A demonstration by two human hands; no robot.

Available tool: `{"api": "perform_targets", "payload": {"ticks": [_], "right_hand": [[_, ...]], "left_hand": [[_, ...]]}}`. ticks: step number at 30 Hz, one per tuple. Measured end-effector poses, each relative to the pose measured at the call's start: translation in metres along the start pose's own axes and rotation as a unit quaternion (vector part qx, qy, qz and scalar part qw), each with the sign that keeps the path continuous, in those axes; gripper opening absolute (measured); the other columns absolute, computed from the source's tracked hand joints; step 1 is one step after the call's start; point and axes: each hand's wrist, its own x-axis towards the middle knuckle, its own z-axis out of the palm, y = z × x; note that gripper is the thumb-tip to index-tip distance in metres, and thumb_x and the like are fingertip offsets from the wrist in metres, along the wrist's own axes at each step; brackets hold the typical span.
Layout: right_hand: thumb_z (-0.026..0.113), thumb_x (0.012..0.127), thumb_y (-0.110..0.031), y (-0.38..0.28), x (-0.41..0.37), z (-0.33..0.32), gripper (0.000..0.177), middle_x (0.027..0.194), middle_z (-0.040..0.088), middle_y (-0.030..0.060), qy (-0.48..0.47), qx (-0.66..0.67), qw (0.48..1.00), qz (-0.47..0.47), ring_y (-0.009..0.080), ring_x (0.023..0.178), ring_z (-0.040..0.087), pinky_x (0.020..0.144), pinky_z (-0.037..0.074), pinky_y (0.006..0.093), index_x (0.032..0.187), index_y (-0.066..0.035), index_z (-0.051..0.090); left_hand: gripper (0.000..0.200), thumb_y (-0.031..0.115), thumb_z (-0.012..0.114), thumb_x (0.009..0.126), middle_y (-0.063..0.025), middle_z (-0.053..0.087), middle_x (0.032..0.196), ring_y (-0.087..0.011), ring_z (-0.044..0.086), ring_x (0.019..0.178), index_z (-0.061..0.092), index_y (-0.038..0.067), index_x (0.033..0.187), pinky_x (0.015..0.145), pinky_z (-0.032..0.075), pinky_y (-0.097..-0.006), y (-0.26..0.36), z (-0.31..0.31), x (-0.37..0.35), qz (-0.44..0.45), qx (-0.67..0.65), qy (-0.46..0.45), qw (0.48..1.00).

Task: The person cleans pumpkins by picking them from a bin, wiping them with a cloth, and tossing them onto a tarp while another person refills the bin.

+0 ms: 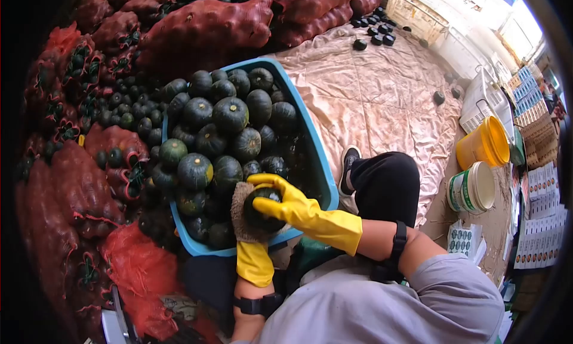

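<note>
In a yellow rubber glove, my right hand [286,204] has its fingers curved over the top of a dark green squash [267,221]. My left hand [254,263], gloved in yellow too, comes up from below with a rough brown cloth [240,216] pressed against the squash's left side. The cloth hides the left fingers. Both hands are at the near rim of a blue tub [307,114] heaped with round green squashes [230,115], some with pale or yellow patches. Dark water shows at the tub's right side.
Red mesh sacks [206,31] of squash are stacked at the left and back. A pinkish sheet [364,99] covers the floor, with several squashes at its far end. A yellow bucket [477,146], a white bucket [468,189] and white crates [486,102] stand right.
</note>
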Motion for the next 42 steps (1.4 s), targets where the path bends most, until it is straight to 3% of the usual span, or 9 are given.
{"api": "perform_targets", "payload": {"ticks": [4, 5, 8, 15, 19, 24, 31, 35, 42], "right_hand": [[0.085, 0.093, -0.023, 0.032, 0.018, -0.016, 0.074, 0.123, 0.069, 0.0162, 0.146, -0.232, 0.924, -0.265, 0.0272, 0.099, 0.07, 0.092, 0.057, 0.0382, 0.157, -0.011, 0.052], [0.088, 0.089, -0.026, 0.015, 0.016, -0.029, 0.078, 0.126, 0.068, 0.0219, 0.097, -0.485, 0.802, -0.333, 0.0356, 0.104, 0.07, 0.097, 0.057, 0.0429, 0.157, -0.01, 0.052], [0.092, 0.08, -0.033, -0.03, -0.013, -0.007, 0.079, 0.131, 0.063, 0.0269, -0.032, -0.518, 0.854, -0.048, 0.0463, 0.119, 0.065, 0.106, 0.053, 0.0465, 0.149, -0.011, 0.058], [0.087, 0.089, -0.044, 0.043, 0.011, -0.01, 0.08, 0.134, 0.068, 0.0163, 0.164, -0.042, 0.985, 0.031, 0.0217, 0.128, 0.063, 0.11, 0.052, 0.0396, 0.151, -0.005, 0.056], [0.09, 0.084, -0.027, -0.026, -0.013, -0.009, 0.084, 0.139, 0.062, 0.0276, -0.051, -0.491, 0.869, -0.03, 0.0408, 0.13, 0.062, 0.113, 0.05, 0.0454, 0.156, -0.009, 0.051], [0.085, 0.095, -0.045, 0.017, -0.007, 0.001, 0.082, 0.149, 0.057, 0.013, 0.108, 0.147, 0.97, 0.163, 0.025, 0.137, 0.058, 0.108, 0.053, 0.0394, 0.161, -0.015, 0.045], [0.092, 0.08, -0.026, -0.03, -0.021, 0.001, 0.088, 0.129, 0.063, 0.0283, -0.039, -0.525, 0.849, -0.054, 0.0449, 0.119, 0.065, 0.108, 0.051, 0.047, 0.157, -0.012, 0.051], [0.086, 0.094, -0.04, 0.01, -0.015, 0.004, 0.078, 0.143, 0.062, 0.0132, 0.037, 0.139, 0.978, 0.15, 0.0273, 0.13, 0.063, 0.101, 0.057, 0.0421, 0.158, -0.015, 0.048], [0.092, 0.08, -0.018, -0.006, -0.016, -0.007, 0.088, 0.144, 0.059, 0.0276, -0.011, -0.422, 0.896, -0.139, 0.042, 0.129, 0.062, 0.115, 0.048, 0.0466, 0.156, -0.007, 0.05]], "left_hand": [[0.05, 0.024, 0.082, 0.083, -0.0106, 0.069, 0.125, -0.0305, 0.061, 0.126, 0.064, 0.011, 0.127, 0.112, 0.048, -0.0439, -0.004, 0.038, 0.0, 0.219, 0.736, 0.104, 0.632], [0.051, 0.023, 0.082, 0.082, -0.0128, 0.069, 0.124, -0.0338, 0.062, 0.122, 0.064, 0.011, 0.128, 0.109, 0.049, -0.0442, 0.004, 0.036, -0.004, 0.186, 0.69, 0.102, 0.692], [0.057, 0.022, 0.087, 0.073, -0.0155, 0.069, 0.117, -0.0384, 0.066, 0.109, 0.066, 0.009, 0.124, 0.101, 0.054, -0.0443, 0.034, 0.036, -0.017, 0.186, 0.677, 0.075, 0.708], [0.082, 0.017, 0.098, 0.065, -0.0056, 0.067, 0.136, -0.0244, 0.066, 0.124, 0.058, 0.011, 0.137, 0.114, 0.049, -0.0394, 0.002, 0.049, -0.015, 0.156, 0.495, 0.254, 0.816], [0.075, 0.027, 0.097, 0.055, -0.0148, 0.072, 0.118, -0.0395, 0.069, 0.115, 0.068, 0.012, 0.123, 0.107, 0.054, -0.0483, 0.035, 0.023, -0.021, 0.23, 0.648, 0.116, 0.716], [0.085, 0.024, 0.1, 0.051, -0.0111, 0.072, 0.122, -0.0369, 0.069, 0.118, 0.066, 0.015, 0.128, 0.11, 0.053, -0.0465, 0.008, 0.013, -0.021, 0.202, 0.576, 0.209, 0.764], [0.07, 0.013, 0.094, 0.053, -0.0106, 0.073, 0.119, -0.0376, 0.067, 0.115, 0.07, 0.014, 0.119, 0.105, 0.053, -0.0466, 0.05, 0.035, -0.03, 0.243, 0.666, 0.096, 0.699], [0.06, 0.027, 0.096, 0.055, -0.0133, 0.073, 0.108, -0.0384, 0.071, 0.103, 0.072, 0.012, 0.108, 0.096, 0.057, -0.0461, 0.036, 0.018, -0.028, 0.264, 0.676, 0.162, 0.668], [0.06, 0.022, 0.094, 0.056, -0.0148, 0.071, 0.112, -0.0388, 0.068, 0.111, 0.071, 0.014, 0.111, 0.103, 0.054, -0.0466, 0.026, 0.009, -0.02, 0.241, 0.605, 0.173, 0.739]]}}
